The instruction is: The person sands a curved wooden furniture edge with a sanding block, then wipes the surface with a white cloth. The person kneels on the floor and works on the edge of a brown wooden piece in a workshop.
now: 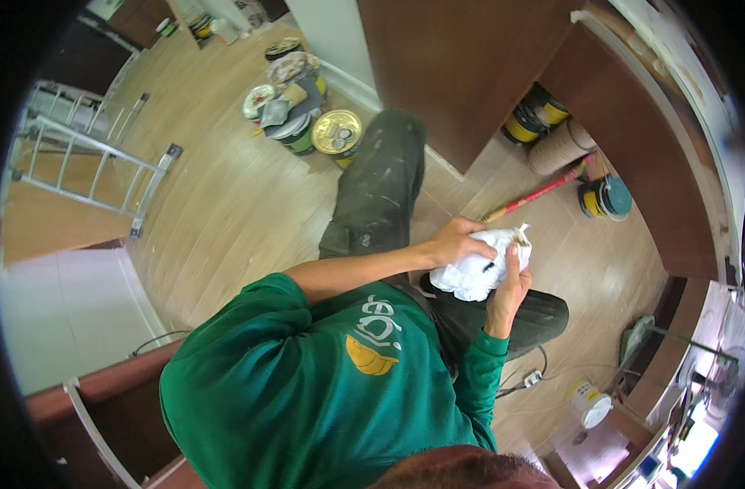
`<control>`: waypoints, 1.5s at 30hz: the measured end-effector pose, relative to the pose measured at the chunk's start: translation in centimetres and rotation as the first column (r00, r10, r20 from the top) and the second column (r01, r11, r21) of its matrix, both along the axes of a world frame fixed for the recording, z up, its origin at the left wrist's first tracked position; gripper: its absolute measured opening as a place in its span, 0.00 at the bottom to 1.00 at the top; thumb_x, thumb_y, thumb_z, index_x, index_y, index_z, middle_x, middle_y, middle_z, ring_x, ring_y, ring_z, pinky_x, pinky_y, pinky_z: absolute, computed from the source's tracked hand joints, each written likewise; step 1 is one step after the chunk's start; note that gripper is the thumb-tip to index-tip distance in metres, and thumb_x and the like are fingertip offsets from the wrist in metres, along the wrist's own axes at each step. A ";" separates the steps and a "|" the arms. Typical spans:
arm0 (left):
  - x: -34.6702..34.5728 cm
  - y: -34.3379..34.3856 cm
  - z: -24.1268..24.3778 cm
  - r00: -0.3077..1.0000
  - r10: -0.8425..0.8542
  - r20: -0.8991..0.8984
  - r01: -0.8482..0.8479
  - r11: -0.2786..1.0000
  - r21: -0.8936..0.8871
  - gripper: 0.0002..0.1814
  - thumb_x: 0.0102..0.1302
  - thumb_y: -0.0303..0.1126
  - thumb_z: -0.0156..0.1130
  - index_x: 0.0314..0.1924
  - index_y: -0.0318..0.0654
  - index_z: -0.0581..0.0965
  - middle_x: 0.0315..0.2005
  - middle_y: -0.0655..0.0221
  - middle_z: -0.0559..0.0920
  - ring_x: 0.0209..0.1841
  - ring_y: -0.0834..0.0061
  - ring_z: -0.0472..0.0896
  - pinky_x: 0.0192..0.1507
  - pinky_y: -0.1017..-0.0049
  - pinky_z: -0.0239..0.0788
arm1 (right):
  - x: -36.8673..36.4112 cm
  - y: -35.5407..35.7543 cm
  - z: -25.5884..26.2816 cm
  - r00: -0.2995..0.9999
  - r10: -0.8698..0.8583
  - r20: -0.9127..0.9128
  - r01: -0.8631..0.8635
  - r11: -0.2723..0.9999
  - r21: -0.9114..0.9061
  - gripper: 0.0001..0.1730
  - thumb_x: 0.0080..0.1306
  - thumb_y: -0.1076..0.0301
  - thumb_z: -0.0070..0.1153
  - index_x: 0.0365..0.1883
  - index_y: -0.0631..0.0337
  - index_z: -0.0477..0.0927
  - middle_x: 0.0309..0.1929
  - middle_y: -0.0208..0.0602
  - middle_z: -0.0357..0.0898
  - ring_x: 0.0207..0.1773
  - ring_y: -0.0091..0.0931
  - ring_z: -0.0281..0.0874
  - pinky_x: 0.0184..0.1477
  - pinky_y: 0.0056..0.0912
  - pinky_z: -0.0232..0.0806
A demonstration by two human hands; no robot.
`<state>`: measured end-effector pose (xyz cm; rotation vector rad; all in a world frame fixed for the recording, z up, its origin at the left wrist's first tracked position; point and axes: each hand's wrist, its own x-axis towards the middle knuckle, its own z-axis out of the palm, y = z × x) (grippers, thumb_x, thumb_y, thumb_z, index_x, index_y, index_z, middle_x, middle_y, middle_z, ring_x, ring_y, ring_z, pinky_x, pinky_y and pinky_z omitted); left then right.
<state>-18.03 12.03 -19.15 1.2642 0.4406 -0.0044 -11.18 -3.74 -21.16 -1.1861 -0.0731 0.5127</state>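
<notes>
A bunched white cloth (470,269) with a small black mark and brownish stains at its upper right edge is held between both hands, above the lap. My left hand (461,244) grips its upper left side, with the thumb lying across the top. My right hand (512,281) holds the right side, its thumb pressed near the stained edge. The undersides of the cloth and several fingers are hidden. Dark, paint-marked trousers (378,183) show on the bent legs around it. A red-and-yellow pole (531,197) lies on the floor just beyond the hands.
Paint cans (337,131) and a lidded bucket (296,131) with rags stand beyond the left knee. A metal ladder (97,168) is at left. A brown panel (446,79) rises ahead. More cans (605,197) stand at right, near a white tub (589,404) and a cable connector (532,379).
</notes>
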 end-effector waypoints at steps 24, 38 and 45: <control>9.7 -0.3 14.8 0.685 -0.646 0.337 -0.013 0.451 0.892 0.15 0.60 0.30 0.73 0.46 0.34 0.84 0.37 0.66 0.87 0.37 0.76 0.83 0.43 0.75 0.74 | 5.6 -1.5 8.4 0.914 -0.397 0.079 0.313 0.817 0.485 0.17 0.73 0.71 0.57 0.58 0.63 0.74 0.47 0.42 0.85 0.45 0.25 0.84 0.48 0.31 0.78; 29.1 18.1 46.6 0.321 -0.904 0.282 -0.946 -0.294 0.135 0.09 0.65 0.29 0.70 0.43 0.39 0.81 0.38 0.67 0.85 0.36 0.71 0.85 0.39 0.73 0.78 | 25.2 -11.9 14.4 0.205 -0.785 0.585 0.895 0.392 0.212 0.18 0.71 0.59 0.59 0.51 0.63 0.81 0.43 0.41 0.84 0.45 0.26 0.80 0.46 0.33 0.71; 32.1 21.6 45.7 0.351 -0.875 0.333 -0.936 -0.315 0.157 0.10 0.64 0.27 0.71 0.45 0.40 0.82 0.37 0.69 0.86 0.35 0.78 0.86 0.39 0.78 0.79 | 27.5 -7.1 11.4 -0.160 -0.412 0.897 0.971 0.099 0.218 0.14 0.65 0.65 0.64 0.47 0.60 0.84 0.40 0.50 0.80 0.42 0.46 0.81 0.40 0.44 0.73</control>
